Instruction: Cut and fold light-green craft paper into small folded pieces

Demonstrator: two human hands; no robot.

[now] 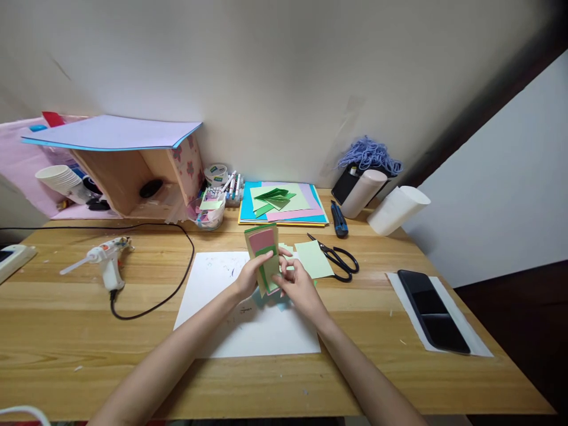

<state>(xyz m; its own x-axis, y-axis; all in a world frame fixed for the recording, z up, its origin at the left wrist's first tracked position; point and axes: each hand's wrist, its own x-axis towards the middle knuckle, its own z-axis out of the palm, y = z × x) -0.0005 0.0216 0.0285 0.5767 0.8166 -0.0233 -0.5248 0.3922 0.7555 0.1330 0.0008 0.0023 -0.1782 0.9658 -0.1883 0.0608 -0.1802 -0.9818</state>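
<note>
Head camera shows layered papers (261, 238) (pink, green) between left fingers (265, 256).

Left grip (248, 277), right grip (302, 288) on layered paper (262, 239) — scissors (329, 251) nearby

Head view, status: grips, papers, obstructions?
Left grip holding paper stack; right grip touching its lower part. Stack above white sheet. Scissors to the right, apart from both grips.

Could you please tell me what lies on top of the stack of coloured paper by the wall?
A pale green sheet and, on it, green paper pieces that look folded. Blue, pink and yellow parts show in the stack; the rest underneath is covered.
</note>
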